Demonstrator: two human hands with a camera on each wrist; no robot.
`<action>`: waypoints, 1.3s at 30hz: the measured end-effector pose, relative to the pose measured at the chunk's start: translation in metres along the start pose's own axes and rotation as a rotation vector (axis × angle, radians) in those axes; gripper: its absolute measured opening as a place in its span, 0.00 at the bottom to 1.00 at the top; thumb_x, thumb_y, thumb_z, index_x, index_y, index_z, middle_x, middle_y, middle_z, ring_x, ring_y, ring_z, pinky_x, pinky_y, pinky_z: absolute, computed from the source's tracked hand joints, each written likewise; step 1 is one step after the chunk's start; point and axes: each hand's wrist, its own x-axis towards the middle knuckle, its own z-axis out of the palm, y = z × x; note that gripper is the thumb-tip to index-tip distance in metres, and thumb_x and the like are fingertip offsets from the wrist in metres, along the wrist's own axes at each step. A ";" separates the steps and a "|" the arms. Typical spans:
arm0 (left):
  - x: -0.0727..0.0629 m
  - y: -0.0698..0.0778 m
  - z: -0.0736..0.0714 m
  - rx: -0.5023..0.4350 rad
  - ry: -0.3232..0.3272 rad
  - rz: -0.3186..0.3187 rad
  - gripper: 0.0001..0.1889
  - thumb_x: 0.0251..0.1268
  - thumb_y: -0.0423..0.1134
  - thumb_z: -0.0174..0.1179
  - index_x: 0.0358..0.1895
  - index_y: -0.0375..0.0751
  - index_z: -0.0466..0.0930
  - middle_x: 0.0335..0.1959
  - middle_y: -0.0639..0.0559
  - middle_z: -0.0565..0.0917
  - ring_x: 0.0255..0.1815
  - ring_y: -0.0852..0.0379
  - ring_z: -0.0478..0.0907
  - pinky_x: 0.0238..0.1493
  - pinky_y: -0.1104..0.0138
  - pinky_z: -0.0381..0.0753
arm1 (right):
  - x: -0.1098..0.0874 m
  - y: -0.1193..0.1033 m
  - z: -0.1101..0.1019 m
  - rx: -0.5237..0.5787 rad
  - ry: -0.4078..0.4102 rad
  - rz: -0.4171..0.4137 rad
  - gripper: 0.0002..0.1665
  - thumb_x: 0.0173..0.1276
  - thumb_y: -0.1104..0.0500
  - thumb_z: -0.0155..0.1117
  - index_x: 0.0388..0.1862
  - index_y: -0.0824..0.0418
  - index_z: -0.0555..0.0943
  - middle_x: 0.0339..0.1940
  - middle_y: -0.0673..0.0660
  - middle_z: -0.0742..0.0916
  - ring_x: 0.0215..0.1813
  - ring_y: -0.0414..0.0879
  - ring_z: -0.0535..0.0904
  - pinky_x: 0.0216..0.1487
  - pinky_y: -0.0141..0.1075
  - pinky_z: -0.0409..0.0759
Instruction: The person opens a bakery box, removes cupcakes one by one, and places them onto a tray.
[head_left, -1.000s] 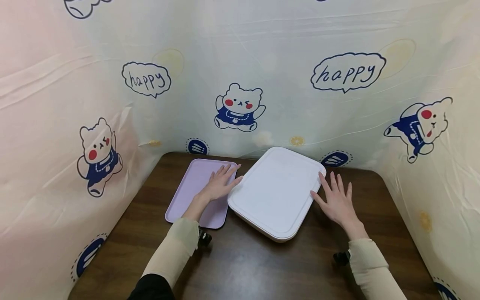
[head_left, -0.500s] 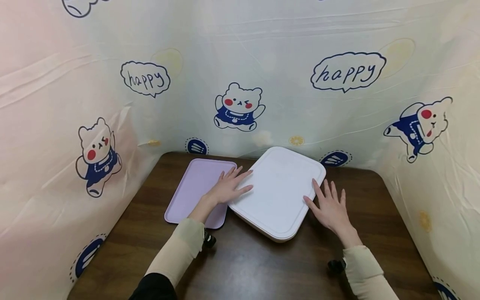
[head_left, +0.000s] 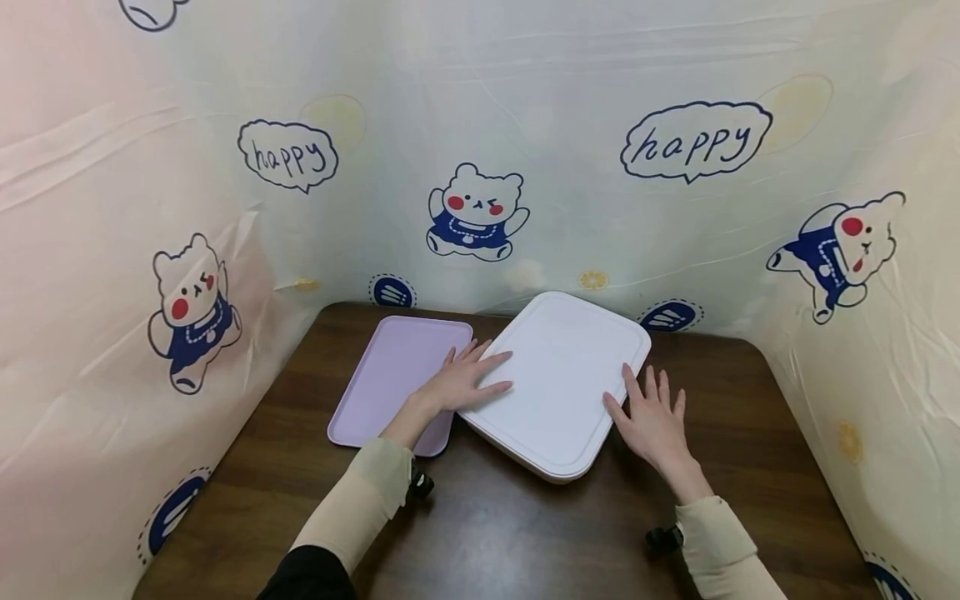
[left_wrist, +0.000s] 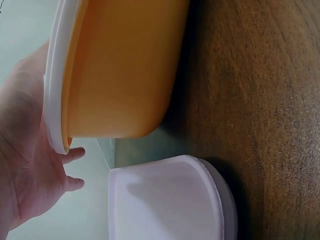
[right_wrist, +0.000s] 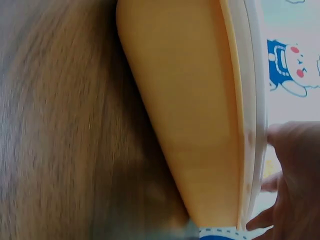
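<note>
Both hands are spread with the fingers fairly straight, neither one gripping anything: the person's left hand (head_left: 461, 385) lies over the left edge of a white lid (head_left: 562, 379), while the right hand (head_left: 654, 423) has its thumb and a fingertip at the opposite edge. From here I can't tell how hard either presses. The lid sits on an orange box (left_wrist: 122, 75), set at an angle towards the back of the brown wooden table (head_left: 517, 533), with a lilac tray (head_left: 390, 375) just beside it on the left.
</note>
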 end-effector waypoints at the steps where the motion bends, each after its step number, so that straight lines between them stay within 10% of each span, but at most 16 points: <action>1: 0.000 0.000 0.000 0.000 -0.001 0.000 0.40 0.79 0.76 0.47 0.88 0.69 0.60 0.93 0.45 0.54 0.94 0.33 0.45 0.87 0.25 0.46 | 0.000 -0.002 0.001 0.011 0.000 0.005 0.50 0.87 0.31 0.47 0.93 0.59 0.53 0.90 0.81 0.52 0.90 0.81 0.39 0.83 0.82 0.34; 31: -0.006 0.003 0.006 -0.104 0.037 0.015 0.40 0.79 0.67 0.58 0.88 0.58 0.63 0.86 0.35 0.66 0.86 0.36 0.66 0.88 0.30 0.53 | -0.003 -0.025 0.006 0.089 0.024 0.042 0.43 0.86 0.43 0.54 0.89 0.65 0.61 0.88 0.82 0.59 0.92 0.77 0.41 0.84 0.81 0.36; 39: -0.011 0.008 0.015 -0.202 0.082 0.020 0.40 0.79 0.62 0.61 0.88 0.55 0.63 0.86 0.33 0.64 0.82 0.32 0.70 0.81 0.38 0.71 | -0.002 -0.022 0.001 0.130 0.000 0.030 0.43 0.86 0.44 0.55 0.89 0.66 0.60 0.88 0.82 0.56 0.92 0.77 0.40 0.84 0.82 0.39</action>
